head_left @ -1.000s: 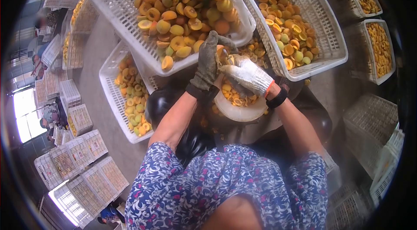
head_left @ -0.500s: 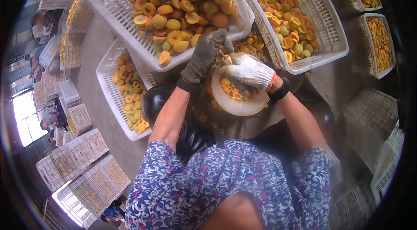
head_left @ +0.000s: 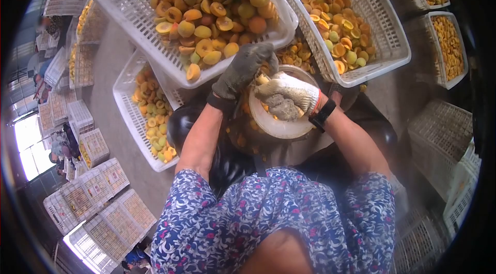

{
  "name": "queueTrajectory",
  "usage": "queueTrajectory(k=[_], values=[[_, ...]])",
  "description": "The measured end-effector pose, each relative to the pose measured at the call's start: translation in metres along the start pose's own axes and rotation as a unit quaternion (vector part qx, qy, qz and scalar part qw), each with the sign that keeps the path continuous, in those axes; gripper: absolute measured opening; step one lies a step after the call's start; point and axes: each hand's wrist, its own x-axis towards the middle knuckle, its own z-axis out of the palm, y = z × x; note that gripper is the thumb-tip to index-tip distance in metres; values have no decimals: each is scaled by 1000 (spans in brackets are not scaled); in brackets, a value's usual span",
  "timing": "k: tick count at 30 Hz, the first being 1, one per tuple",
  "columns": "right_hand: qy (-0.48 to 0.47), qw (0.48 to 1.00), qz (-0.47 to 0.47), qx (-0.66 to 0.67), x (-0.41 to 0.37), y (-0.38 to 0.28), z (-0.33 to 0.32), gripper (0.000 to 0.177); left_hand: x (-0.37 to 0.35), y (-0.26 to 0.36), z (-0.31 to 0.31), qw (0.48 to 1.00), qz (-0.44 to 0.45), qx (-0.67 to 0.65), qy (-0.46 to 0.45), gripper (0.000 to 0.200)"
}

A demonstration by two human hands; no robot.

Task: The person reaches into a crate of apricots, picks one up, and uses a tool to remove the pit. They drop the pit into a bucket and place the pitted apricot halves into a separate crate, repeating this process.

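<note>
My left hand point(head_left: 245, 70), in a dark grey glove, is closed on something small over the left rim of a white round container point(head_left: 287, 130). Close against it, my right hand point(head_left: 292, 97), in a white glove with a dirty palm, is curled round a small light-coloured piece that I cannot make out clearly. Orange bits lie inside the container, partly hidden by my right hand. Just beyond my hands, a large white crate point(head_left: 116, 13) holds halved and whole apricots point(head_left: 203, 31).
Another crate of apricots point(head_left: 393, 49) stands at the upper right, and a lower crate point(head_left: 124, 113) at the left. Filled crates point(head_left: 448, 49) line the far right. Stacked crates point(head_left: 85, 194) and people point(head_left: 61, 145) are at the left edge.
My right hand has turned, showing more of its dirty palm side, and moved slightly left and down. My left hand has dropped a little. The whole view has shifted slightly.
</note>
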Motion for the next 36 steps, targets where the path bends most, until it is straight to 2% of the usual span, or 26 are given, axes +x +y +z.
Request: queueTrajectory(k=[1,2,3,5,6,8,9,11,13,14,15,16,17,18,19,20,23,27,28,30,31,32,33,34,35,36], values=[[-73,992,43,96,0,0,-1,16,2,-1,5,991,-10,-118,56,37],[-29,996,28,81,1,-1,13,18,5,-2,8,966,-20,-235,108,36],[55,998,-24,3,0,-2,28,17,4,-2,10,967,-16,-233,105,36],[60,965,-89,-237,-6,-7,27,21,-2,-4,4,910,15,-365,195,37],[95,921,-70,-371,-15,-15,32,22,-5,-18,-11,855,25,-482,189,41],[135,796,-28,-590,-19,-13,28,24,-14,-21,-38,859,11,-417,297,43],[106,655,-92,-742,-11,5,0,24,-14,-29,-47,853,21,-388,347,44],[211,552,30,-806,-19,20,-7,26,-5,1,-32,859,40,-427,279,42],[210,558,35,-802,-16,19,-13,26,9,38,-12,859,52,-466,207,41],[199,560,45,-803,-16,19,-14,26,18,55,-1,949,61,-221,215,39],[197,560,46,-803,-19,14,-8,26,25,64,2,975,67,39,210,38],[202,582,46,-787,-24,5,3,26,39,28,-23,955,135,219,147,27],[210,604,45,-767,-27,-1,9,26,47,17,-29,954,137,223,144,27],[205,594,17,-778,-26,2,2,27,53,11,-31,862,116,483,105,27],[210,595,14,-776,-28,0,2,27,60,1,-34,702,88,704,59,28],[217,598,18,-772,-29,-1,2,28,63,-12,-37,632,185,749,75,17],[226,602,16,-766,-32,-1,-2,30,68,-28,-36,597,178,780,61,17],[179,598,-42,-780,-22,-2,-17,32,78,-28,-36,619,159,767,62,23],[181,597,-42,-780,-26,-7,-15,32,77,-26,-38,650,177,737,59,23],[155,705,-77,-688,-34,-14,-7,32,69,-24,-42,679,193,706,57,23],[152,707,-75,-686,-31,2,-18,32,57,-17,-39,848,130,505,96,25],[185,605,0,-775,-25,19,-42,33,50,-5,-38,952,66,269,133,28],[213,492,75,-841,-21,30,-55,34,40,10,-37,950,66,274,135,28],[165,497,90,-847,-17,26,-57,37,28,26,-36,989,5,61,133,32],[139,551,107,-816,-12,12,-46,35,13,32,-36,977,-53,-159,131,37],[127,572,16,-810,-15,1,-35,34,1,30,-43,986,-6,-152,72,43]])
